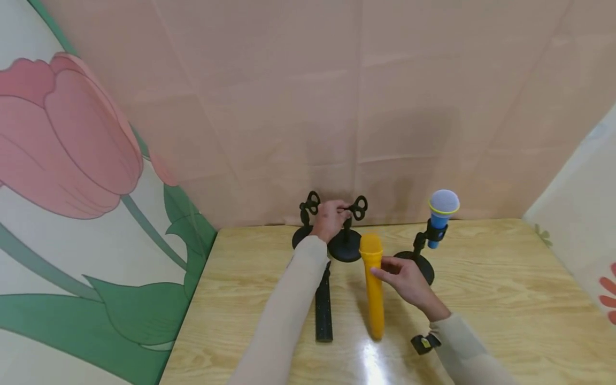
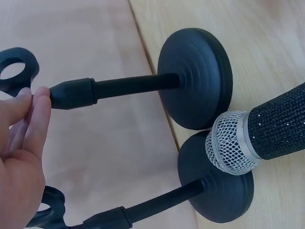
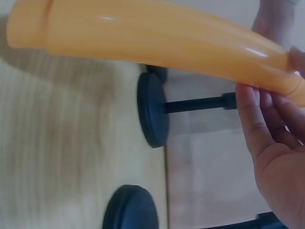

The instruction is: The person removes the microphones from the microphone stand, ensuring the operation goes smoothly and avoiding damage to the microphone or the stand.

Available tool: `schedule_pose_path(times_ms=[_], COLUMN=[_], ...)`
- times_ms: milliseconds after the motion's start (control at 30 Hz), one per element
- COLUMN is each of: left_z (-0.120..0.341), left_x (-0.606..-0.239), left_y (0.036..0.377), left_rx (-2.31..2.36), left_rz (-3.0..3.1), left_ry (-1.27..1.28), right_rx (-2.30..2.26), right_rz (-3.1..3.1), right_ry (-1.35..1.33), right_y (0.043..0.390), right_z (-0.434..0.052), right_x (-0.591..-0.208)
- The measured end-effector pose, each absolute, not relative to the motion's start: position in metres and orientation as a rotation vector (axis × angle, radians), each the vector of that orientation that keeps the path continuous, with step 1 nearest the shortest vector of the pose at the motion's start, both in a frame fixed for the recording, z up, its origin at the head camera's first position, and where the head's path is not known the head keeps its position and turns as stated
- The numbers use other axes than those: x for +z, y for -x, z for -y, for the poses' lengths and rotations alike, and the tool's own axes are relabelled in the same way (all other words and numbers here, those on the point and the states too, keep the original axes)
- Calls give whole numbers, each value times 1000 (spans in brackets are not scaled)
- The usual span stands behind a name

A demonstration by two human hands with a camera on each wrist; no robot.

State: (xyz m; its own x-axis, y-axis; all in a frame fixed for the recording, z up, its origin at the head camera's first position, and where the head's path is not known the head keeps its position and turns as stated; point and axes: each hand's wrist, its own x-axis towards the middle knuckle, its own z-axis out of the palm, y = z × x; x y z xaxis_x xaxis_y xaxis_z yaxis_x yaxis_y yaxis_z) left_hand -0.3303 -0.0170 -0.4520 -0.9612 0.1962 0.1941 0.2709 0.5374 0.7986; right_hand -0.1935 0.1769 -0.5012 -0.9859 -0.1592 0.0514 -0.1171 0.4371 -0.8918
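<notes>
My left hand (image 1: 331, 218) pinches the top of a black microphone stand (image 1: 347, 235) just below its clip (image 1: 359, 207); the left wrist view shows the fingertips (image 2: 35, 102) on the stand's neck (image 2: 76, 93) above its round base (image 2: 195, 78). A second black stand (image 1: 304, 222) is close on its left. My right hand (image 1: 406, 280) holds a yellow toy microphone (image 1: 373, 286) near its head, fingers (image 3: 259, 129) curled under the yellow body (image 3: 143, 40). A black glitter microphone (image 1: 324, 307) with a silver grille (image 2: 228, 143) lies on the wooden table (image 1: 505, 299).
A blue toy microphone (image 1: 440, 214) sits in a third black stand (image 1: 417, 262) to the right. A pink cloth backdrop (image 1: 337, 107) hangs behind the table's far edge. A tulip-print panel (image 1: 72, 187) is on the left.
</notes>
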Motion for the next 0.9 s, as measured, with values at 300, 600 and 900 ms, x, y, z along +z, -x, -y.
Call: schedule_pose_path(times_ms=[300, 600, 900], left_z=[15, 12, 8], left_x=[-455, -458, -459], left_y=[331, 336, 339], left_rx=[-1528, -1460, -1479], left_rz=[2632, 2623, 2600], left_ry=[393, 334, 315], right_rx=[-1560, -1590, -1605], right_rz=[-2520, -2429, -2374], right_ry=[113, 86, 13], right_y=[199, 207, 215], right_z=[-172, -166, -156], right_x=[-518, -531, -553])
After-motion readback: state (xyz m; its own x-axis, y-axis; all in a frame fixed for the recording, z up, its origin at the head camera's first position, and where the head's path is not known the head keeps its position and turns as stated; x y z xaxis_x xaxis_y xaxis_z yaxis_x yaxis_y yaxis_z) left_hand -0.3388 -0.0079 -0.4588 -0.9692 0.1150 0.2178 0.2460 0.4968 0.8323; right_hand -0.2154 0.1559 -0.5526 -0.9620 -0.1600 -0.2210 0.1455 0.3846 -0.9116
